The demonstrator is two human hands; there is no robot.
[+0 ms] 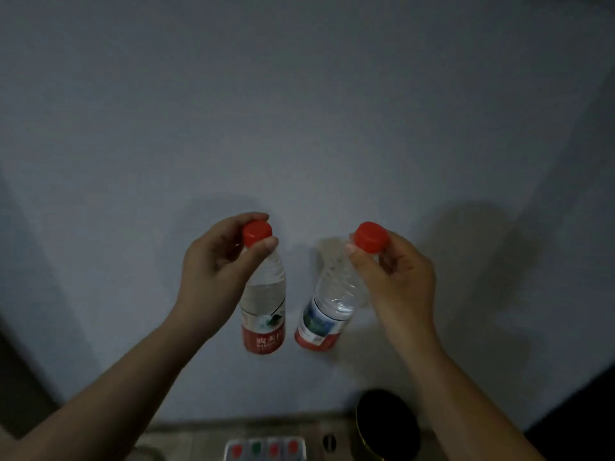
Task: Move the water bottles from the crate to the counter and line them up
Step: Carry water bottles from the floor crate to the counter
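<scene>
the left hand [216, 264] pinches the left bottle [264, 304] by its red cap; the right hand [399, 277] likewise pinches the right bottle [329, 301], tilted, just beside it.

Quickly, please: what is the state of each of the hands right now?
Left hand: holds the left bottle near its top.
Right hand: holds the right bottle near its top.

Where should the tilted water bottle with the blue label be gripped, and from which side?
Grip the blue-label water bottle at the neck under its red cap, coming from above: the cap is uppermost and exposed on the leaning bottle, where the right hand pinches it.
</scene>
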